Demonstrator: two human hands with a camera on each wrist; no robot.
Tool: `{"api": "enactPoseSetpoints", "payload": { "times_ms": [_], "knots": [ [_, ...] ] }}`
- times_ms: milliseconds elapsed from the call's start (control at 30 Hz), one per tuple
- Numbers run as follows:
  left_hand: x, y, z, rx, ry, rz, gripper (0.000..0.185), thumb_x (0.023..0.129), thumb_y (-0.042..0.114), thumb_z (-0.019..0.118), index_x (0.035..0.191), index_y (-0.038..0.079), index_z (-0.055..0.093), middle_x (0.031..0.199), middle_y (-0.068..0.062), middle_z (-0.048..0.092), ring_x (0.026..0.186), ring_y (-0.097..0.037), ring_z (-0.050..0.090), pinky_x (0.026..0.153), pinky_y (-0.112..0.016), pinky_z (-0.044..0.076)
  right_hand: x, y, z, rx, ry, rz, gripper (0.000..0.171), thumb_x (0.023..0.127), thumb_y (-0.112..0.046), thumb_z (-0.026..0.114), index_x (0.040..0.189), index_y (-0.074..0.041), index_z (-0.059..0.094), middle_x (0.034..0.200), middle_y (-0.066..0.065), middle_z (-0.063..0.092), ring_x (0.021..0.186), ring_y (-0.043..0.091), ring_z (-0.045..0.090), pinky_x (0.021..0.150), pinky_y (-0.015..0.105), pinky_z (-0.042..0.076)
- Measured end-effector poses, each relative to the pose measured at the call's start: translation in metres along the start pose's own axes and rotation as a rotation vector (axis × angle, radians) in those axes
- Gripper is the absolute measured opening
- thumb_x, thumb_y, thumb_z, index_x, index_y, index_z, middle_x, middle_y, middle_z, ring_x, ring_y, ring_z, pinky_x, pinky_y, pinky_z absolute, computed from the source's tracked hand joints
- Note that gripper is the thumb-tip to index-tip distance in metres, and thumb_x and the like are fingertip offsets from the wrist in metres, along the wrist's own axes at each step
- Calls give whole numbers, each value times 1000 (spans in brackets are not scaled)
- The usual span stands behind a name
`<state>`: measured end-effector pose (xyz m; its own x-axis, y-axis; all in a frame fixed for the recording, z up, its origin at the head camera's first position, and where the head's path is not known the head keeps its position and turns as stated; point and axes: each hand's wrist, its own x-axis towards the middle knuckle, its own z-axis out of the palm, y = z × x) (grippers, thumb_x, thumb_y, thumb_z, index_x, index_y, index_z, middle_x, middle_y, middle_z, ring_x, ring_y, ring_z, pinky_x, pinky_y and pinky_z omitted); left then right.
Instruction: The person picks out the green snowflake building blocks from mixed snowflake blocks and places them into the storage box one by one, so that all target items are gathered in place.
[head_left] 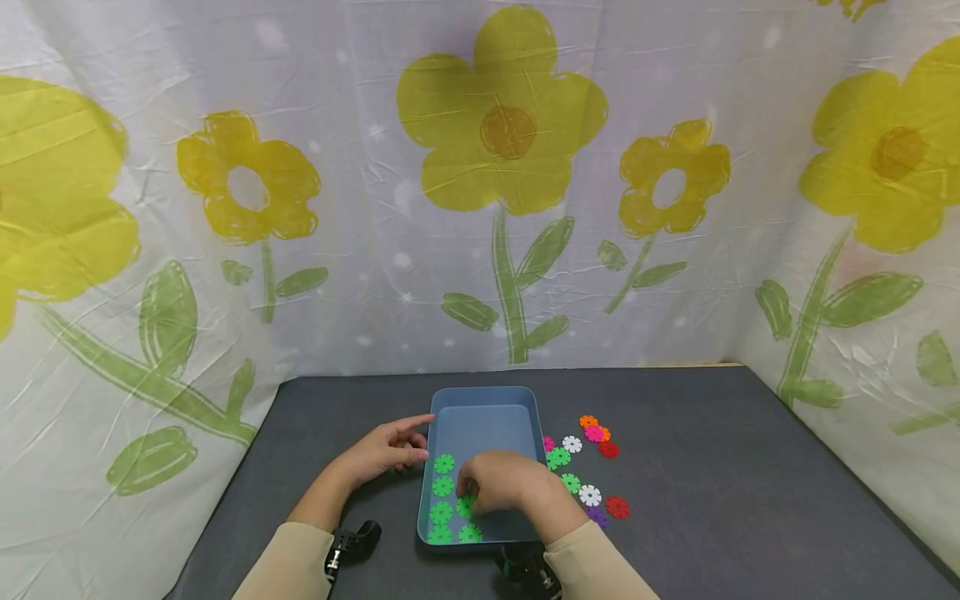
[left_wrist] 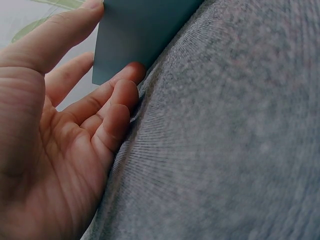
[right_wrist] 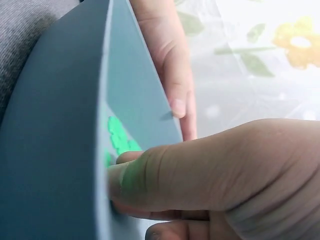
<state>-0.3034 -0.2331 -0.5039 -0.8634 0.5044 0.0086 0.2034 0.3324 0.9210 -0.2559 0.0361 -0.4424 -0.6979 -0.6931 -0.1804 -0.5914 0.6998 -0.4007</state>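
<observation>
A blue-grey rectangular tray (head_left: 487, 423) lies on the dark table. In it, green snowflake discs (head_left: 441, 512) form a column along the left wall, with others beside its lower end. My right hand (head_left: 504, 483) reaches into the tray, thumb and fingertips pinching a green snowflake disc (head_left: 466, 506) low over the tray floor. The right wrist view shows the thumb (right_wrist: 145, 175) close to the near wall, hiding most of that disc. My left hand (head_left: 388, 450) is at the tray's left side, its index finger extended to the rim and the other fingers loosely bent.
Right of the tray lie loose snowflake discs: several green (head_left: 558, 457), white (head_left: 590, 495), red (head_left: 618, 507), pink (head_left: 593, 433), orange (head_left: 588, 422) and purple (head_left: 597, 517). A flower-printed curtain (head_left: 360, 317) stands behind the table (head_left: 720, 467). Grey cloth (left_wrist: 225, 140) is close beside the left hand.
</observation>
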Motion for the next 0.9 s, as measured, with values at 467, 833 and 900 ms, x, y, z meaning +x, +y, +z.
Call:
{"api": "enactPoseSetpoints", "payload": {
  "times_ms": [467,833,900],
  "knots": [
    [0,2,0,-5,9,-17,68,100,18,70,159,6,38,111,-13,63,85,-25,56,71,-35,49,-28,-2,-38,97,68,-12,24,95,-9,67,117,-15,74,88,-11,59,76,8,55,69,29,48],
    [0,2,1,-18,5,-10,69,99,17,71,159,5,37,112,-14,64,83,-24,55,70,-35,48,-53,6,-66,146,202,-18,25,97,-13,71,122,-15,71,94,-9,60,73,12,55,69,33,48],
    [-1,2,1,-19,6,-7,69,99,16,71,158,5,37,112,-14,64,83,-24,55,69,-35,48,-58,9,-70,164,226,-7,26,97,-14,71,123,-16,70,94,-8,60,69,12,54,66,33,47]
  ]
}}
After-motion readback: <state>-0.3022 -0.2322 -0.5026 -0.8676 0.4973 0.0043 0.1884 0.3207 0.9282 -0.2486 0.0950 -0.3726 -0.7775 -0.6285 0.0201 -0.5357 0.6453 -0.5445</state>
